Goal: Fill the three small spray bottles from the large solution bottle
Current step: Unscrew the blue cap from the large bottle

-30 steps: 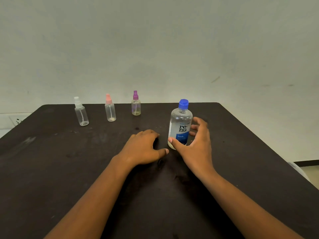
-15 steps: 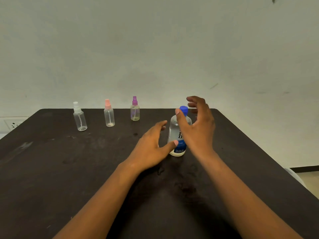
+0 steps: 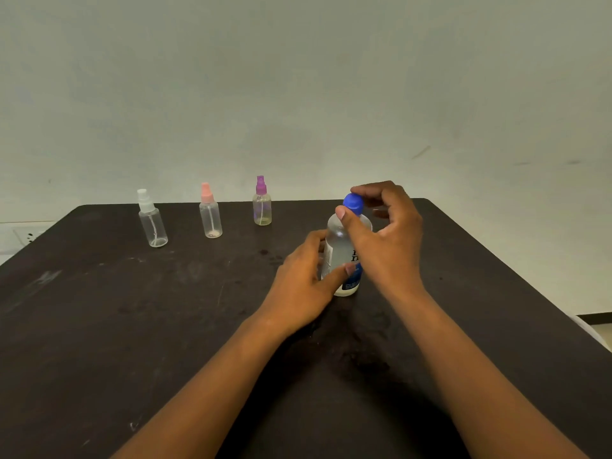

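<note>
The large clear solution bottle (image 3: 339, 250) with a blue label stands upright on the dark table (image 3: 165, 326), right of centre. My left hand (image 3: 304, 286) grips its body from the left, thumb across the front. My right hand (image 3: 384, 236) pinches the blue cap (image 3: 352, 203) on top with thumb and fingers. Three small clear spray bottles stand in a row at the table's far left: one with a white top (image 3: 152, 223), one with a pink top (image 3: 210, 215), one with a purple top (image 3: 262, 205).
A pale wall rises right behind the table. A wall socket (image 3: 26, 235) shows at the far left edge. The table's right edge runs diagonally, with floor beyond it at the lower right.
My left hand has closed around the bottle's body. My right hand has come down onto the blue cap and now pinches it.
</note>
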The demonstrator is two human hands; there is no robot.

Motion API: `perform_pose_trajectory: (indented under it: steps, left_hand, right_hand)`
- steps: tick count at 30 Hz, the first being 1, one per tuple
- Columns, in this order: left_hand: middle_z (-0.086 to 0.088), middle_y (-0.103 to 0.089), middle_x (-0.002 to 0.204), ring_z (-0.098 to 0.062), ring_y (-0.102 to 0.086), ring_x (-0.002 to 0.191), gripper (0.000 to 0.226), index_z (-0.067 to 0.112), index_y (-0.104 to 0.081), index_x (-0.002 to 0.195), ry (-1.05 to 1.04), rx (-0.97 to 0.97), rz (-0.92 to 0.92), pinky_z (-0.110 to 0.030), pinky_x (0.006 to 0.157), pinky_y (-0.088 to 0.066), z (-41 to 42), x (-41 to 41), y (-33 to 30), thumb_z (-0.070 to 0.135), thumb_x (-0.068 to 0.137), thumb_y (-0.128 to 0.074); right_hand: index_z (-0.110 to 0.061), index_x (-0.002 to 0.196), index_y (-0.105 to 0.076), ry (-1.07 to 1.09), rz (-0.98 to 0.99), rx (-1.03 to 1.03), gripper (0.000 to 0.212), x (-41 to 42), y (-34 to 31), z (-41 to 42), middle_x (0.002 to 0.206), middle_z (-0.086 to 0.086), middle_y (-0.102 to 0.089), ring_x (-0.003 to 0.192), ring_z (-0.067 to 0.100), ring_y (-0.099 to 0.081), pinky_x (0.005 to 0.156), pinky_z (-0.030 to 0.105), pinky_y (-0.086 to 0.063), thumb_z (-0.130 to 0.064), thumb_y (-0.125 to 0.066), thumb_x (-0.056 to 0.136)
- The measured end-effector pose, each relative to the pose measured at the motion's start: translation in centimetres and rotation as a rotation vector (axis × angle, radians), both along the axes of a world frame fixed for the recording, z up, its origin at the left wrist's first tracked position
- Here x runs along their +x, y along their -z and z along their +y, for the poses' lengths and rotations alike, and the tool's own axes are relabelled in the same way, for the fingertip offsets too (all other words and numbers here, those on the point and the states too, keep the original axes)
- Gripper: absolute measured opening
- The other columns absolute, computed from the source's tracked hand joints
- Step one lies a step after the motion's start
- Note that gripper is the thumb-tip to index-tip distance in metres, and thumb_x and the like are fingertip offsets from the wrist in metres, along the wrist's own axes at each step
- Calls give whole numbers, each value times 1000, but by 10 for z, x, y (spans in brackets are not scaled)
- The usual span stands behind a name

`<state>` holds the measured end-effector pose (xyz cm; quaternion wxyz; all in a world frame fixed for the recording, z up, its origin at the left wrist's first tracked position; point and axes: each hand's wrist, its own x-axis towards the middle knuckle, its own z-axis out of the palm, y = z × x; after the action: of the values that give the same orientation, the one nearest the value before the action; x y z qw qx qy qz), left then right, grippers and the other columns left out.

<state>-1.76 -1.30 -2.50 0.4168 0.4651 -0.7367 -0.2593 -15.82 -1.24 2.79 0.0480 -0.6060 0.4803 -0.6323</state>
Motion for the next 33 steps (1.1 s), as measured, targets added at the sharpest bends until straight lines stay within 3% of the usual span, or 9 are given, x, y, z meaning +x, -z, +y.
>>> perform_pose_trajectory:
  steps: [3, 8, 11, 14, 18, 24, 26, 30, 33]
  left_hand:
    - [21, -61, 109, 2, -63, 99, 53, 34, -48, 140, -8, -16, -17, -29, 89, -56, -1, 0, 0, 51, 96, -71]
    - [15, -64, 112, -4, -64, 100, 58, 31, -50, 134, -37, -39, -36, -38, 87, -59, 4, 1, -1, 61, 89, -71]
    - [16, -61, 114, -4, -63, 99, 72, 32, -51, 135, -53, -72, -89, -35, 86, -59, 8, 3, 0, 78, 80, -54]
    - [14, -60, 120, -4, -60, 103, 78, 30, -52, 139, -49, -82, -111, -32, 88, -57, 6, 4, 0, 80, 80, -51]
    - [17, -61, 119, -3, -60, 104, 72, 32, -53, 138, -38, -64, -104, -27, 86, -54, 2, 5, 0, 76, 82, -60]
    - [18, -62, 95, 1, -61, 82, 72, 30, -50, 136, 17, -41, -77, -16, 67, -43, 5, 4, 0, 77, 82, -52]
    - [16, -66, 102, -5, -63, 86, 71, 29, -49, 138, 35, -27, -64, -20, 71, -46, 5, 4, 0, 75, 84, -54]
    - [18, -63, 111, -5, -61, 92, 62, 32, -46, 141, 8, -16, -110, -22, 75, -47, 4, 3, 0, 67, 92, -61]
    - [17, -65, 114, -6, -63, 97, 61, 33, -45, 143, -10, -15, -122, -25, 78, -52, 4, 3, 0, 64, 94, -64]
  right_hand:
    - [-20, 115, -74, -42, -9, 18, 27, -3, 0, 2, 109, -9, -73, 102, 9, -68, 93, 34, -57, -12, -79, 90]
    - [-19, 114, -70, -149, 1, 3, 26, -5, 3, 6, 108, -10, -73, 103, 10, -69, 88, 20, -54, -4, -63, 95]
    - [-20, 107, -68, -118, 54, -23, 18, -2, 2, 5, 102, -11, -70, 99, 11, -67, 84, 20, -53, -17, -72, 90]
    - [-16, 102, -65, -51, 122, -61, 28, 1, -3, -2, 100, -4, -65, 90, 13, -64, 78, 24, -53, -28, -84, 85]
    - [-11, 97, -64, -17, 150, -131, 26, 1, -3, -9, 94, 0, -64, 83, 16, -61, 72, 27, -52, -22, -85, 84]
    - [-12, 110, -70, -144, 78, -76, 19, -3, 2, -1, 104, -3, -73, 99, 10, -69, 87, 14, -51, -9, -73, 92]
    - [-13, 110, -73, -162, 92, -66, 18, -5, 0, 3, 105, -4, -74, 100, 10, -69, 88, 13, -50, -10, -71, 93]
    - [-18, 104, -75, -86, 102, -47, 19, -5, -7, 5, 104, -4, -70, 97, 10, -66, 83, 17, -52, -23, -85, 88]
    - [-17, 105, -74, -101, 68, -19, 20, -6, -8, 6, 101, -6, -72, 95, 9, -68, 83, 13, -51, -13, -82, 87]
